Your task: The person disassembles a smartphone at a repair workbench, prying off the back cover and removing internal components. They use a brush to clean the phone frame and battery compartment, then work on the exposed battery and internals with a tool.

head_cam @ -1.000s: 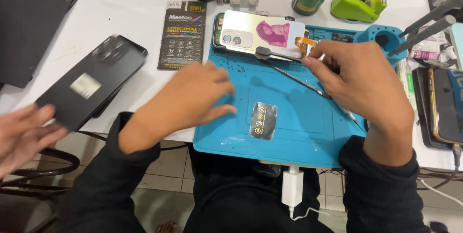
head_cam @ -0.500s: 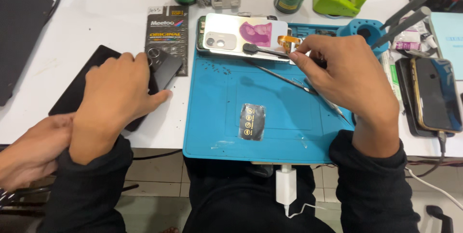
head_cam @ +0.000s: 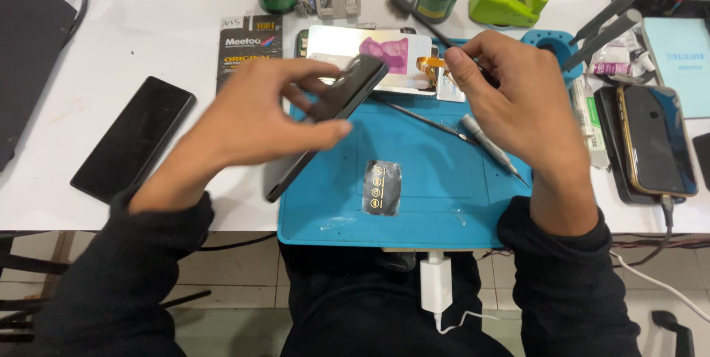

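Since earlier, we lifted dark phone (head_cam: 333,117) over blue mat (head_cam: 436,209) | left hand (head_cam: 259,117) grip clamped on it | right hand (head_cam: 518,106) pinched opened phone (head_cam: 370,58) at mat's far edge | step: bringing phone in; next likely needs careful set-down

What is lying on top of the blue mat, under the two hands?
On the blue mat lie a small black part, a thin metal tool and a screwdriver. The opened phone rests at its far edge. The left hand and its dark phone cover the rest.
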Available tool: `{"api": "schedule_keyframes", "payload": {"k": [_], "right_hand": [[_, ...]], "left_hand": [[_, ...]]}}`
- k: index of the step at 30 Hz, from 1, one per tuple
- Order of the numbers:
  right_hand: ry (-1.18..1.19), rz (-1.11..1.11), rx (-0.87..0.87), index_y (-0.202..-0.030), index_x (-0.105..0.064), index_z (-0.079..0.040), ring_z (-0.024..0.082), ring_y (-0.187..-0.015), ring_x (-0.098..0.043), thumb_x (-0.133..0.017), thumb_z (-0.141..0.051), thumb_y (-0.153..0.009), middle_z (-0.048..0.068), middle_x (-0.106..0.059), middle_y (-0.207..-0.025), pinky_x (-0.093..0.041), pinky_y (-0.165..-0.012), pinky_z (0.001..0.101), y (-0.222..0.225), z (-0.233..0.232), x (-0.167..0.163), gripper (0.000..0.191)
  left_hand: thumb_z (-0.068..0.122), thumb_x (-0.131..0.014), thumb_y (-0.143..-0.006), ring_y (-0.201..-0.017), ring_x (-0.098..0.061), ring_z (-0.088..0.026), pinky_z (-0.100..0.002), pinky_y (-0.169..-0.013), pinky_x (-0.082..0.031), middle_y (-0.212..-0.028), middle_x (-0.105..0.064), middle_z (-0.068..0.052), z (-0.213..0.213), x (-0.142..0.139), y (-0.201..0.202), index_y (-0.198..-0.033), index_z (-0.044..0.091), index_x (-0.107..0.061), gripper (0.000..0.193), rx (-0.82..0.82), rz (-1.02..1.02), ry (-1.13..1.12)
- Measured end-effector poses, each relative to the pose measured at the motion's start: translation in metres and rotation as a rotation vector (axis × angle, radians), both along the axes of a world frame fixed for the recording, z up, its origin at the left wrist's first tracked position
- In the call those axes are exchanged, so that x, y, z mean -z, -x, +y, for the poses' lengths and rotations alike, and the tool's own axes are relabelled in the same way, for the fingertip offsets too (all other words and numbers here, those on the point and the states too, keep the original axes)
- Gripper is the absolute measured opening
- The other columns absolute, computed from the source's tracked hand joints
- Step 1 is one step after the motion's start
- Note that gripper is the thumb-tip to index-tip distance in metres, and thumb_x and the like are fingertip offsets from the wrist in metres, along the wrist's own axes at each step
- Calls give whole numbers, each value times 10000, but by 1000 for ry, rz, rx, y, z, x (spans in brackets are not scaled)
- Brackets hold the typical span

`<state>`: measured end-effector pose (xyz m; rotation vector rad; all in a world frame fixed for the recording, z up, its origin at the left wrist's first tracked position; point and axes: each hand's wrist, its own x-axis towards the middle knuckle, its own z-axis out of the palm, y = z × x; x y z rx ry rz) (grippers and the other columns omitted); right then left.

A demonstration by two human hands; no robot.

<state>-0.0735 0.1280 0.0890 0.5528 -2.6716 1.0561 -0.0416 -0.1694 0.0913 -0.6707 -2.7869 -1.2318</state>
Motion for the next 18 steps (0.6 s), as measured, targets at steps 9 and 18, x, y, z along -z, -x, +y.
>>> {"api": "schedule_keyframes", "payload": {"k": [9,18], "right_hand": [[421,-211,-196,-1039,-568,-7,41,-750,-460,-653,-329,-1075,-17,-564,-869,-398,-614,221,0,-15,22,335],[488,-365,-334,-1159,-443,-32,95,-905,-632,-734,-227,-963,66,-596,-1167,-596,-703,282,2,-24,27,402]], "left_hand": [[535,-710,-853,-1021,-727,-161,-329,-812,-618,-1134,-722,-110,56,20,48,-1335,-34,-647,749,2,-503,-639],[547,-751,-815,-1104,-732,-201,-365,-858,-655,-1257,-693,-164,76,30,52,-1435,-62,-469,914,-48,-456,-712]]}}
